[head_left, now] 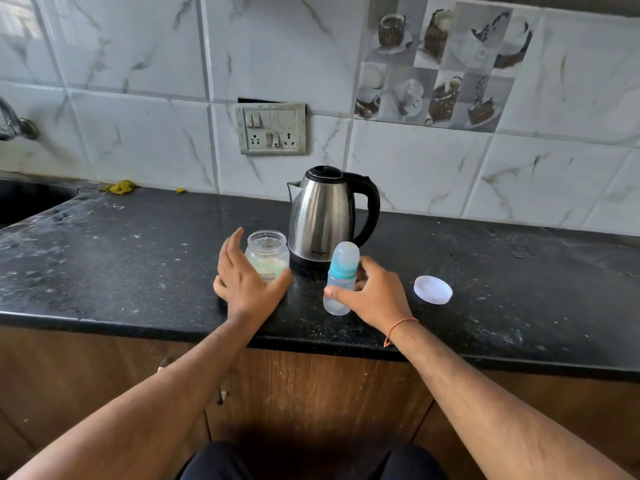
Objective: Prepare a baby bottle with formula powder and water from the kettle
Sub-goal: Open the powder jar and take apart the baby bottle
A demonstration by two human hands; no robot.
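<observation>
A clear baby bottle (pixel 340 276) with a teal collar and a translucent cap stands upright on the black counter (pixel 138 265). My right hand (pixel 374 296) grips its lower body, thumb in front and fingers behind. To its left stands an open clear jar (pixel 267 252) with pale formula powder inside. My left hand (pixel 242 280) is spread with straight fingers against the jar's left and front side, thumb at its base. Behind both stands a steel kettle (pixel 325 216) with a black lid and handle, spout pointing left.
The jar's white lid (pixel 433 289) lies flat on the counter right of the bottle. A switch and socket plate (pixel 271 128) is on the tiled wall. A sink (pixel 27 199) and tap (pixel 14 123) are at far left. Yellow scraps (pixel 119 187) lie by the wall.
</observation>
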